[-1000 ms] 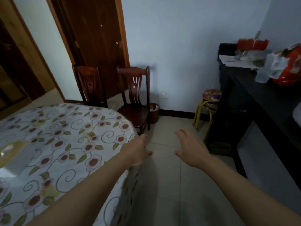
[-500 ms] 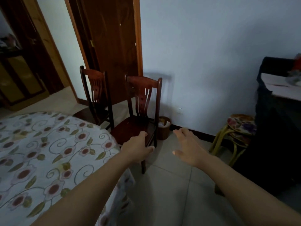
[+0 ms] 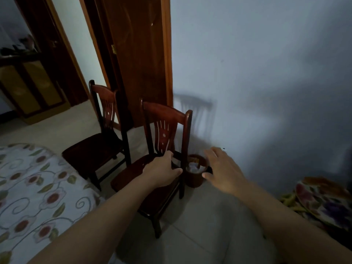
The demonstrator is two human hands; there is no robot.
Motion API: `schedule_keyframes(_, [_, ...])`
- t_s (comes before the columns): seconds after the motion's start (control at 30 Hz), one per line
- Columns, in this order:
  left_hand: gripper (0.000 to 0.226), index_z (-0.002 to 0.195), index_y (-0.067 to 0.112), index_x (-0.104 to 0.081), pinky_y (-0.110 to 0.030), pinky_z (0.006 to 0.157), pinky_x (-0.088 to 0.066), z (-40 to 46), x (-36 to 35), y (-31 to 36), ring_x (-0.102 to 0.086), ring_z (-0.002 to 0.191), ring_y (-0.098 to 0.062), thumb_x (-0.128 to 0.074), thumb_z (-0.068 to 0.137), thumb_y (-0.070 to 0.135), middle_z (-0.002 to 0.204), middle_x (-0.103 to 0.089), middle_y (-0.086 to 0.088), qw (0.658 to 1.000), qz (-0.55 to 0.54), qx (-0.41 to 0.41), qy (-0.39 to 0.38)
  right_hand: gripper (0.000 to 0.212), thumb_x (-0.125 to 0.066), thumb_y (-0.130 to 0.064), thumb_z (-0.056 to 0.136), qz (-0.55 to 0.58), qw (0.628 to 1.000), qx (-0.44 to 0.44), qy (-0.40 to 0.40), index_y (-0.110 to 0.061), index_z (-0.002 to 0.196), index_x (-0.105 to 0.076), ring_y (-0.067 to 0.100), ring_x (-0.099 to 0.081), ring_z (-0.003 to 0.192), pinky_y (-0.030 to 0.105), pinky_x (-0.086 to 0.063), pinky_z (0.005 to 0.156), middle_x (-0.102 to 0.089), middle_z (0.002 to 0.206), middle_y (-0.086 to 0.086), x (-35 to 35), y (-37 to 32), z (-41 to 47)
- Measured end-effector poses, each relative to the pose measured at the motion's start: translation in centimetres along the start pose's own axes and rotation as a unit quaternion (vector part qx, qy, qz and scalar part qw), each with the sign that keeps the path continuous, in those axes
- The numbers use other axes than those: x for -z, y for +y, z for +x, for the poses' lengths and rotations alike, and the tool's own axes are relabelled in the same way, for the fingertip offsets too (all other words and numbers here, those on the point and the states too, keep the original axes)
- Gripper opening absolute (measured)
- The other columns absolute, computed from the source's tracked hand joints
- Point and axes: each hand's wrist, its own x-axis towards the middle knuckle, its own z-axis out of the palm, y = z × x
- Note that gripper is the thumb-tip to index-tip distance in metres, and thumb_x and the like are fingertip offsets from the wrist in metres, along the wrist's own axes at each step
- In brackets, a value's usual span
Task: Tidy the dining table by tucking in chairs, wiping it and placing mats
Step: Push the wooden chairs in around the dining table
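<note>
Two dark red wooden chairs stand away from the dining table (image 3: 36, 189), which wears a floral cloth at lower left. The nearer chair (image 3: 165, 128) faces the table with its back toward the wall; the farther chair (image 3: 102, 115) stands to its left. My left hand (image 3: 162, 172) reaches out over the nearer chair's seat, fingers loosely curled, holding nothing. My right hand (image 3: 221, 170) is stretched forward to the right of that chair's back post, fingers relaxed and spread, empty.
A small brown waste bin (image 3: 196, 172) with paper in it stands by the wall behind the nearer chair. A wooden door (image 3: 137, 60) rises behind the chairs. A stool with a floral cushion (image 3: 322, 201) sits at lower right. Tiled floor lies between.
The view has come closer to the chairs and turned left; the black side table has left the frame. Both hands stay stretched forward and now reach the nearer chair.
</note>
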Motion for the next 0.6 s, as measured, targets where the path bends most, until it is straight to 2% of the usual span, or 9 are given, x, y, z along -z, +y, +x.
schedule_keyframes(0.2, [0.062, 0.138, 0.018, -0.032, -0.042, 0.097, -0.047, 10.8, -0.3, 4.5, -0.053, 0.12, -0.025, -0.057, 0.088, 0.042, 0.133, -0.052, -0.009, 0.996, -0.038, 0.081, 0.027, 0.066, -0.059, -0.033, 0.09, 0.01, 0.997, 0.068, -0.031, -0.017, 0.145, -0.025, 0.026, -0.037, 0.131, 0.037, -0.034, 0.108, -0.033, 0.145, 0.008, 1.4, 8.2, 12.6])
schedule_keyframes(0.43, [0.066, 0.143, 0.018, -0.024, -0.045, 0.102, -0.043, 21.2, 0.6, 5.8, -0.049, 0.125, -0.026, -0.055, 0.09, 0.043, 0.14, -0.047, -0.009, 0.987, -0.054, 0.15, 0.029, 0.058, -0.05, -0.022, 0.096, 0.026, 0.988, 0.143, -0.056, -0.021, 0.147, -0.023, 0.025, -0.038, 0.129, 0.036, -0.035, 0.107, -0.034, 0.144, 0.008, 1.3, 12.3, 25.2])
schedule_keyframes(0.6, [0.066, 0.143, 0.025, -0.022, -0.045, 0.094, -0.049, 29.9, 1.0, 4.4, -0.058, 0.111, -0.027, -0.052, 0.088, 0.046, 0.131, -0.054, -0.008, 0.982, -0.063, 0.171, 0.044, 0.053, -0.047, -0.018, 0.095, 0.022, 0.982, 0.183, -0.049, -0.021, 0.144, -0.028, 0.027, -0.041, 0.125, 0.036, -0.038, 0.102, -0.034, 0.142, 0.008, 0.2, 13.6, 34.0])
